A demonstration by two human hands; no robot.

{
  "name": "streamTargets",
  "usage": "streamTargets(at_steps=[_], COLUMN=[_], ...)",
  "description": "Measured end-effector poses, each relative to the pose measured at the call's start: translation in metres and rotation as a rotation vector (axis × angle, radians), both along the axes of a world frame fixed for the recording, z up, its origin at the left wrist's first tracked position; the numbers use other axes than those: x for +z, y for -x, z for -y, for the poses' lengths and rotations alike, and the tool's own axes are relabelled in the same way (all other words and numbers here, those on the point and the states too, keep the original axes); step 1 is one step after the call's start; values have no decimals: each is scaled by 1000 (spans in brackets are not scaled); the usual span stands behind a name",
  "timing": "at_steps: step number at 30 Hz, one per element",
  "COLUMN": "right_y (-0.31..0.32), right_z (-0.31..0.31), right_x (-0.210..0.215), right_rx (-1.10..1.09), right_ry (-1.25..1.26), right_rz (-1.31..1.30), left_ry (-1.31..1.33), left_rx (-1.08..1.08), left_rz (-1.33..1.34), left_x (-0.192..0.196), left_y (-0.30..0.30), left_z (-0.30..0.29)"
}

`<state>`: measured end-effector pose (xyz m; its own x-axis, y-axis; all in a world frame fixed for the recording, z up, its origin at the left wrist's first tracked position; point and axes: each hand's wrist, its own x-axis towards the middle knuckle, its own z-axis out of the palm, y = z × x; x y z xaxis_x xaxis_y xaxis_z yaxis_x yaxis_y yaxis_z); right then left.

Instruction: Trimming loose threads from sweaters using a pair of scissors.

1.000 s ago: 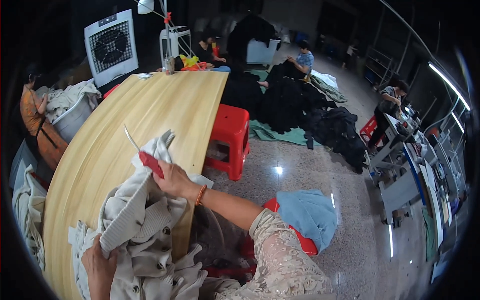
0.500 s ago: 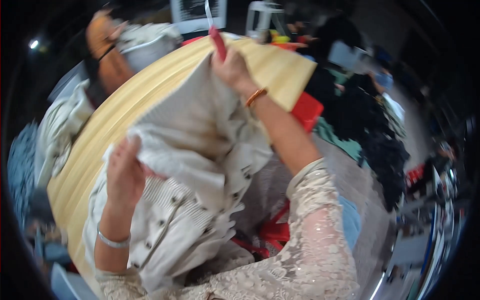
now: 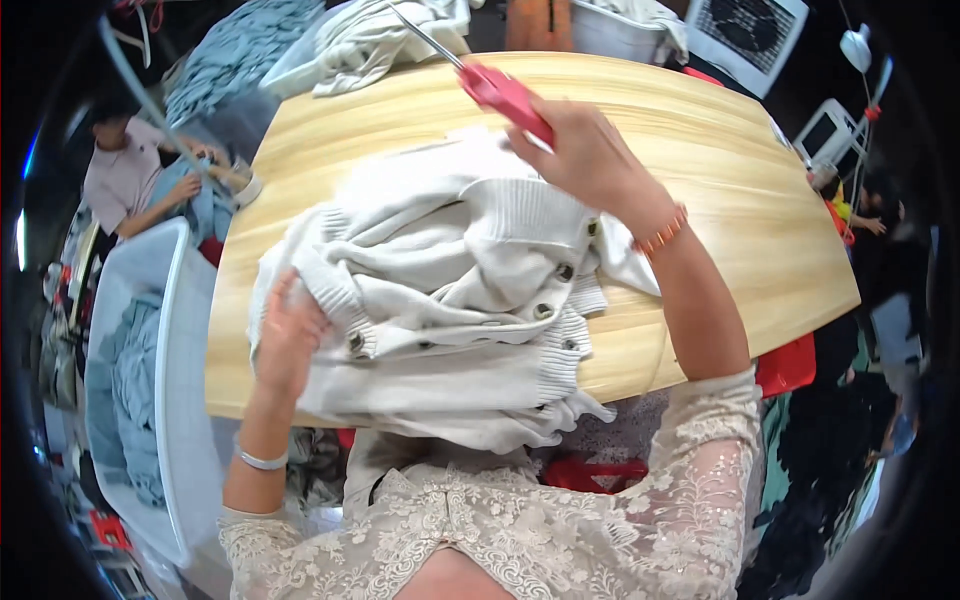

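An off-white knitted cardigan [image 3: 420, 285] with ribbed bands and dark buttons lies bunched on the wooden table [image 3: 720, 180], its lower edge hanging over the near side. Above the cardigan's far right part, my right hand [image 3: 595, 165] is closed round a red-handled tool [image 3: 500, 95]. A thin metal blade sticks out from that handle toward the far left; whether it is one blade or two together I cannot tell. My left hand [image 3: 290, 335] is at the cardigan's left edge, its fingers apart and slightly blurred, with nothing gripped between them.
To the left stands a white tub [image 3: 175, 400] with grey-blue garments; a seated person [image 3: 125, 175] handles similar cloth beyond it. At the far side are pale garments [image 3: 385, 45] in another tub and a boxy fan [image 3: 745, 40]. A red stool [image 3: 785, 365] shows beside the table's right edge.
My view has swung round to the left. The cardigan, lifted by my right hand before, now lies lower on the table. My right hand has let it go, keeping the red-handled tool.
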<state>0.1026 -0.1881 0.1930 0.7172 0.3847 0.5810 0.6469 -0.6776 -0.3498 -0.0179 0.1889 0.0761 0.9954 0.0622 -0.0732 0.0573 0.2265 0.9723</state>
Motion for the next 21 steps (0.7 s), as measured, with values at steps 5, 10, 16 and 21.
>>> streamTargets(at_steps=[5,10,16,21], right_y=[59,121,186,196], right_z=[34,32,2,4], right_x=[-72,-104,-80,-79], right_rx=[-57,-28,240,51], right_ry=[58,-117,-458,-629], right_rz=[-311,-401,-641,-636], left_ry=[-486,-309,-339,-438], left_rx=[-210,-140,-568,-583], left_rz=[176,257,788,911], left_x=[-22,-15,39,41], left_y=[29,9,42,33], left_z=[17,43,145,161])
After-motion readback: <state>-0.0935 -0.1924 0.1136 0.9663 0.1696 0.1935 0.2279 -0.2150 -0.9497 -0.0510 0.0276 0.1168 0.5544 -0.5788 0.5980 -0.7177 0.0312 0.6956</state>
